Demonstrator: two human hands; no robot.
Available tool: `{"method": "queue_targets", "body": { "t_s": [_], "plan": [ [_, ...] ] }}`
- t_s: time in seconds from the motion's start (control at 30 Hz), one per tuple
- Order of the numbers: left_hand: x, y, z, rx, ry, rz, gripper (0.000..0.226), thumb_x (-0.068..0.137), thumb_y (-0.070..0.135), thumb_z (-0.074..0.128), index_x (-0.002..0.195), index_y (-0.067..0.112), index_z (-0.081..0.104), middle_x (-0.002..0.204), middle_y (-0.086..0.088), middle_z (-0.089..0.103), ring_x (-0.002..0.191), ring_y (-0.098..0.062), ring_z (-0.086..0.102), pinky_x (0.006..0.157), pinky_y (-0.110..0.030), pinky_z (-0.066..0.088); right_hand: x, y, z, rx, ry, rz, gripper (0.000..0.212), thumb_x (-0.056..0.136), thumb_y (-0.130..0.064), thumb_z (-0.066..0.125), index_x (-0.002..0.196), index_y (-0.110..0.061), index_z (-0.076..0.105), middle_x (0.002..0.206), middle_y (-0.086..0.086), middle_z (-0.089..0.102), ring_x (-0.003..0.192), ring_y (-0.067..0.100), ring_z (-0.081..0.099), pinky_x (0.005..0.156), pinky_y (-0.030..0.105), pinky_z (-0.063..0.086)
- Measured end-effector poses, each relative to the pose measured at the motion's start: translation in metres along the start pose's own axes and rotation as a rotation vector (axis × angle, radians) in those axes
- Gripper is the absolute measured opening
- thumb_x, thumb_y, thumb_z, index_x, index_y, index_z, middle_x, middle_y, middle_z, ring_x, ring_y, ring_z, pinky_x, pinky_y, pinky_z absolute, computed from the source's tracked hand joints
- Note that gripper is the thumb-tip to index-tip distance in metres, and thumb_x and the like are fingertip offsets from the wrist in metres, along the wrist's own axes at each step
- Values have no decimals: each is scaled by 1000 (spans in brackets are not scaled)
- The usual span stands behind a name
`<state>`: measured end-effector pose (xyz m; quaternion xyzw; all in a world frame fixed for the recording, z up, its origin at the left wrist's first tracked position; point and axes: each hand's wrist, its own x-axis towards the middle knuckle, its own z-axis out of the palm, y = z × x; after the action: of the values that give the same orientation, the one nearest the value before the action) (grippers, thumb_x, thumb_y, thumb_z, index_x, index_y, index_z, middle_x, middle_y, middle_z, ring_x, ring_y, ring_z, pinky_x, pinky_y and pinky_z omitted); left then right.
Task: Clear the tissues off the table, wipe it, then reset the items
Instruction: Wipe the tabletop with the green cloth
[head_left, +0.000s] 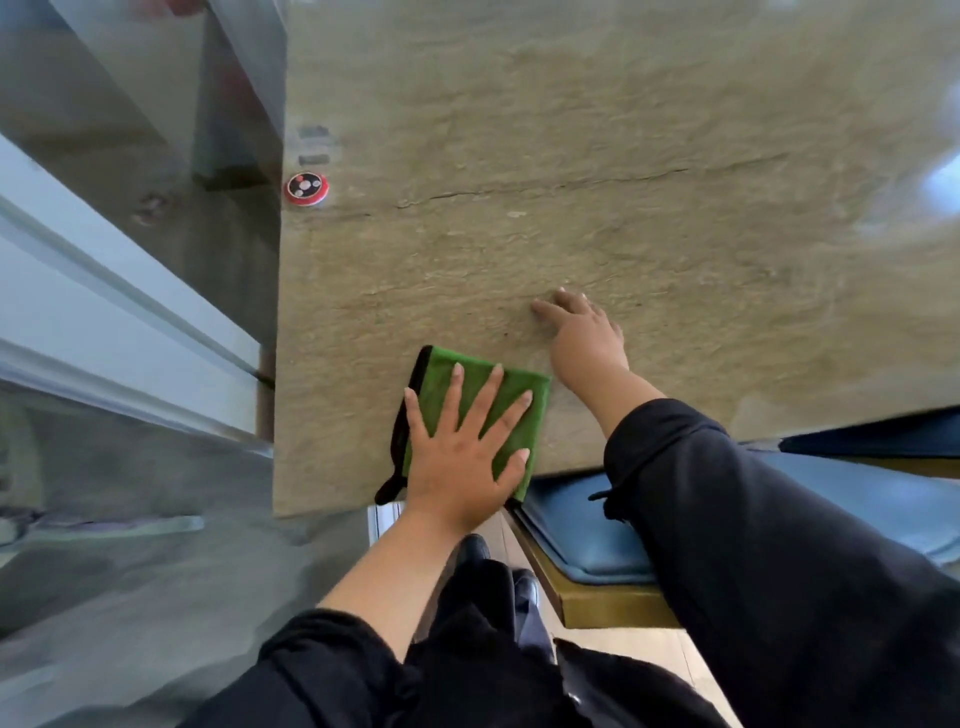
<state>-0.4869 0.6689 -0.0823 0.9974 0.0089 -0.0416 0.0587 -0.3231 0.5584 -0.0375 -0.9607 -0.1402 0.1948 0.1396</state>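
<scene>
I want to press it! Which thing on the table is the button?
Look at the big tan stone table and follow its left edge, far above the green cloth under the left hand. The button sits there: small, round, red-rimmed, black-faced with pale dots, the only round thing.

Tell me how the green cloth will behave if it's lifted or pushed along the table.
The green cloth is probably floppy: it lies folded flat under the left hand. It likely weighs little. On the smooth table it should slide easily.
</scene>
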Motion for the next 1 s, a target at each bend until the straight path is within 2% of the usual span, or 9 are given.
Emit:
{"method": "queue_targets", "body": {
  "t_s": [0.13,0.27,0.37,0.5,0.63,0.73,0.83,0.93,1.0],
  "plan": [
    [55,-23,-10,-7,-63,-68,60,88,64,14,144,53,-2,159,16,-10,146,-25,-17,106,-70,-12,-2,23,-9,18,75,77,66,88,2,38,142,-37,37,159,2,14,145,26,11,117,45,18],
    [113,-6,-17,0,-110,-171,59,91,61,8,145,48,-11,157,11,-22,144,-32,-23,103,-73,-14,-3,45,-24,15,114,212,64,90,-1,37,141,-38,39,159,5,12,146,27,2,118,42,13],
    [97,28,-12,41,-103,37,59,92,58,12,147,45,-6,159,8,-17,144,-35,-20,103,-74,-9,1,58,-33,56,112,250,65,89,0,36,142,-37,37,158,8,11,146,28,1,119,41,13],
    [56,32,0,63,-22,330,60,89,59,29,147,46,17,160,9,10,147,-32,2,106,-73,2,6,84,-49,84,122,266,62,91,-2,34,144,-34,37,159,9,11,146,28,1,119,41,13],
    [85,39,-1,42,-14,164,61,87,62,25,146,50,12,160,13,5,148,-27,-1,107,-72,-1,9,120,-63,161,120,306,62,90,-1,32,142,-33,39,157,8,15,145,28,4,116,44,23],
    [128,70,-2,43,-61,-13,60,88,63,10,143,50,-11,158,13,-17,145,-28,-19,105,-73,-8,7,141,-66,196,78,308,61,90,0,33,141,-33,41,153,6,21,142,27,10,114,41,26],
    [136,103,-1,84,-83,28,60,90,60,7,144,47,-16,157,9,-23,143,-33,-24,104,-72,-12,8,152,-66,196,56,269,55,92,-7,36,140,-31,43,151,6,25,139,28,17,113,40,27],
    [123,113,0,52,-118,177,58,92,59,8,145,47,-12,157,13,-22,144,-27,-24,109,-63,-17,8,143,-62,110,99,240,49,92,-9,39,138,-25,46,148,10,30,138,29,20,112,41,28],
    [126,101,-9,-187,-126,157,53,95,52,15,147,45,5,159,15,-6,147,-17,-12,115,-48,-16,5,126,-60,117,240,104,36,90,-5,41,119,-15,61,129,11,47,126,29,34,100,35,36]
  ]
}}
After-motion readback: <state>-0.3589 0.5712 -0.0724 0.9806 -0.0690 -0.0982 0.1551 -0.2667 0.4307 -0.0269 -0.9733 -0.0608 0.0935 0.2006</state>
